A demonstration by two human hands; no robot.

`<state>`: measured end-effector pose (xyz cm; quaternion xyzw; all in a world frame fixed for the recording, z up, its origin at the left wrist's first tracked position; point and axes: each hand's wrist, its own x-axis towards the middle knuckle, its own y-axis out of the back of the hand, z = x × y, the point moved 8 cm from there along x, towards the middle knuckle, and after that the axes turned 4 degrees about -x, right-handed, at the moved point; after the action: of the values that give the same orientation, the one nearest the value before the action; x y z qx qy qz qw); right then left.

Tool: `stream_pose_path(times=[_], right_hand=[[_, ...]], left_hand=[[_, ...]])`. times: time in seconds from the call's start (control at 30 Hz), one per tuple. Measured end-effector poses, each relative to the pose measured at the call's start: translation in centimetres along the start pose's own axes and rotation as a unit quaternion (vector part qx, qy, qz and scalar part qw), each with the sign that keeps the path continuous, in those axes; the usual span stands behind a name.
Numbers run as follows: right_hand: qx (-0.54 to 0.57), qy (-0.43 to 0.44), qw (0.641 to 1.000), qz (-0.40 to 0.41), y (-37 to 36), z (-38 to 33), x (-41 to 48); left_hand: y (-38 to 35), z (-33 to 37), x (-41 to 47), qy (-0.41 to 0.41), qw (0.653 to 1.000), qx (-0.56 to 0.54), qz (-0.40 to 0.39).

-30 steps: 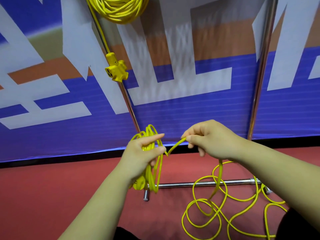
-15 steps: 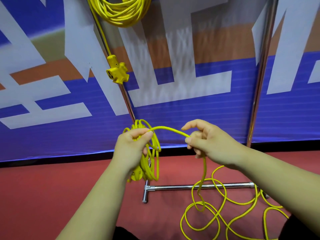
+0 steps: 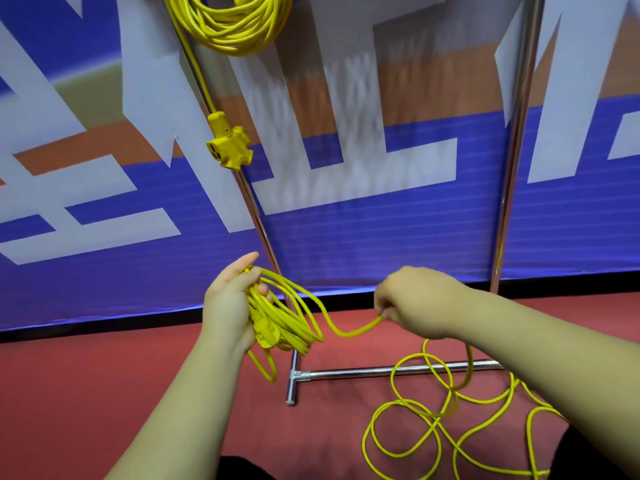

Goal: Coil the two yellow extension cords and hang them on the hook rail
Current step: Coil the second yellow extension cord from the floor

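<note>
Fingers (image 3: 262, 290) of left hand (image 3: 225, 306) gripping coil (image 3: 294, 318), right hand (image 3: 412, 303) pinching cord (image 3: 353, 331)

Bright even light, banner blurred, edges warped

Glossy yellow plastic sheathes the cords (image 3: 298, 299), the rack (image 3: 398, 372) is polished shiny metal, and the red floor (image 3: 104, 375) looks matt.

Probably an event or exhibition hall: large printed banner (image 3: 346, 237) in blue, white and orange as a backdrop, red floor covering (image 3: 104, 393) below it, chrome tube rack (image 3: 346, 373) standing in front.
</note>
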<state>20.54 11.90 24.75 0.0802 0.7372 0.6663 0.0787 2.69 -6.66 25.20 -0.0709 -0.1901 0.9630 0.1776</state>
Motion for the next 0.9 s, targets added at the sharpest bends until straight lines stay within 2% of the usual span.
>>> stream_pose_path(times=[0.13, 0.27, 0.43, 0.53, 0.7, 0.8, 0.9], right_hand=[[0.079, 0.123, 0.981, -0.124, -1.8, -3.5, -0.9], [0.231, 0.186, 0.947, -0.127, -0.2, -6.0, -1.5], [0.408, 0.151, 0.900, -0.016, 3.4, -4.5, -1.1], [0.479, 0.117, 0.867, 0.066, 4.8, -2.8, -1.0], [0.502, 0.084, 0.846, 0.160, 5.7, -0.8, -1.2], [0.525, 0.054, 0.829, 0.186, 5.9, 0.8, -1.1], [0.542, 0.031, 0.817, 0.194, 5.8, 2.3, -0.9]], left_hand=[[-0.7, 0.8, -0.5, -0.022, 0.999, -0.006, -0.034], [-2.6, 0.4, -2.0, -0.020, 0.994, 0.055, -0.092], [-4.4, -1.6, -3.3, -0.025, 0.964, 0.199, -0.175], [-6.0, -2.8, -4.4, -0.006, 0.959, 0.190, -0.212], [-8.6, -4.0, -6.7, 0.058, 0.952, 0.110, -0.281], [-9.6, -4.1, -7.8, 0.044, 0.930, 0.164, -0.325], [-10.1, -4.1, -8.4, 0.029, 0.921, 0.195, -0.335]])
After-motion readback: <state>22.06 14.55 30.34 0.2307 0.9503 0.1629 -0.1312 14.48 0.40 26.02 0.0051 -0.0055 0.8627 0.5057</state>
